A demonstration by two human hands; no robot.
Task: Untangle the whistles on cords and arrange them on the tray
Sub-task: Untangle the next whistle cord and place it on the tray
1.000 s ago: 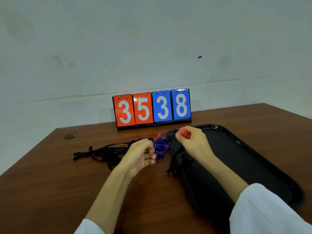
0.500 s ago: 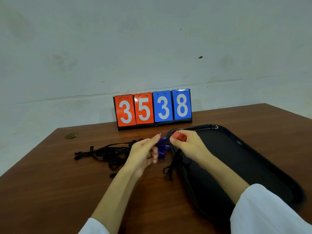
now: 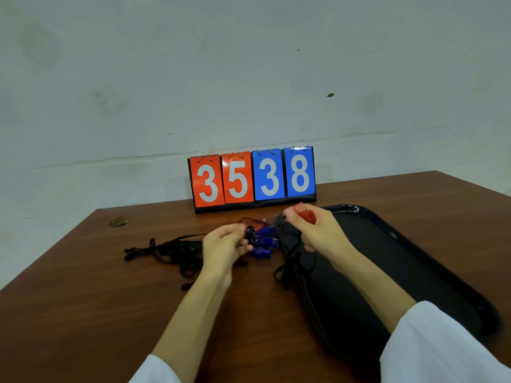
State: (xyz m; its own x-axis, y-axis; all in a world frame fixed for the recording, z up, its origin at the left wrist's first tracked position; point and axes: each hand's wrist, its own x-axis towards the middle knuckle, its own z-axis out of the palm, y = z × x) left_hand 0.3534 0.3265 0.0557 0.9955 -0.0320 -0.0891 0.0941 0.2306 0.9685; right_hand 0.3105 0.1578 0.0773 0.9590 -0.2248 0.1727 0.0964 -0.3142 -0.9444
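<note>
right hand clenched round the red whistle, its limp cord dangling beneath; left hand curled beside the blue whistles, grasp unclear; light, hard bodies suit pinching; the black tangle left of it looks snag-prone.

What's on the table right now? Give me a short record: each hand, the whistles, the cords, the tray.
Tray: black plastic tray, on brown wooden table, right side.
Right hand: grips red plastic whistle over the tray's far left corner; a black cord hangs from it across the rim.
Left hand: fingers curled at the blue plastic whistles; grip unclear.
Loose cords: tangled black cords on the table, left of the left hand.
Behind: red and blue flip scoreboard reading 3538.
</note>
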